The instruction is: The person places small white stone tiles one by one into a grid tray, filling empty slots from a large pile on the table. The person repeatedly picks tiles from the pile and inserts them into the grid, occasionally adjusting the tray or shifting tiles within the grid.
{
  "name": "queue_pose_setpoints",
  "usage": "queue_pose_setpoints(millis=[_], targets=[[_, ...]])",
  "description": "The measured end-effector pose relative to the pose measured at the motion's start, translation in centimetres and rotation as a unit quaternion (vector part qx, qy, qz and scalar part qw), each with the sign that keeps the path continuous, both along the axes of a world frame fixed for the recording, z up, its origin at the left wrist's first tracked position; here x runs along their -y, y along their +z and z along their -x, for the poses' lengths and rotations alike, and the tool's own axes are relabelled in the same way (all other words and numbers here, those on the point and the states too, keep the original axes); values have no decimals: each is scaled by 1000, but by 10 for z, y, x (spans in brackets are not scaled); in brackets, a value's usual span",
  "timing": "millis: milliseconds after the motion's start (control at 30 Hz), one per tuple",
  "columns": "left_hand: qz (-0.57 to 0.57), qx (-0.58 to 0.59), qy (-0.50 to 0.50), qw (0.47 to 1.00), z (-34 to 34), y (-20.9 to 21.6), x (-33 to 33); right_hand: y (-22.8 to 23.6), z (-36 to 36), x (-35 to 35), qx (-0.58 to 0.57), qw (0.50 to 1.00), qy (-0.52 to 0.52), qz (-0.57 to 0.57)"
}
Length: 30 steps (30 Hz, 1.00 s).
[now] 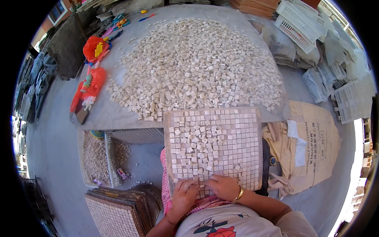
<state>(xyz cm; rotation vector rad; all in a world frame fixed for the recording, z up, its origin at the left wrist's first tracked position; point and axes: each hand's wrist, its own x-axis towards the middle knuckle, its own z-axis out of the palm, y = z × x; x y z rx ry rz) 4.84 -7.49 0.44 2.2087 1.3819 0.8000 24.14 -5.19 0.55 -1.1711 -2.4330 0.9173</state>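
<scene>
Grey tabletop (114, 117) beyond, gridded board (167, 146) under left grip (185, 196) and right grip (224, 188)

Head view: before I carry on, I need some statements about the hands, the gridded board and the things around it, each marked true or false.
1. The left hand and the right hand are both at the near end of the gridded board. True.
2. A large heap of small pale tiles lies on the table. True.
3. That heap is nearer the person than the board. False: it lies beyond the board.
4. A gold bracelet is on the right wrist. True.
5. The left hand is farther right than the right hand. False: it is on the left.
6. The board bears no loose tiles. False: many lie on it, mostly over its left and middle.
</scene>
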Motion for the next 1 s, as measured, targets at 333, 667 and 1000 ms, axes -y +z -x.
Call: queue_pose_setpoints(millis=[333, 667, 1000], targets=[[24, 41, 104, 993, 18, 5, -2, 2, 20, 2, 47, 997, 21, -64], [16, 43, 85, 995, 16, 9, -2, 0, 10, -6, -107, 991, -60, 53], [38, -5, -103, 994, -19, -3, 0, 19, -58, -23, -358, 779, -150, 492]])
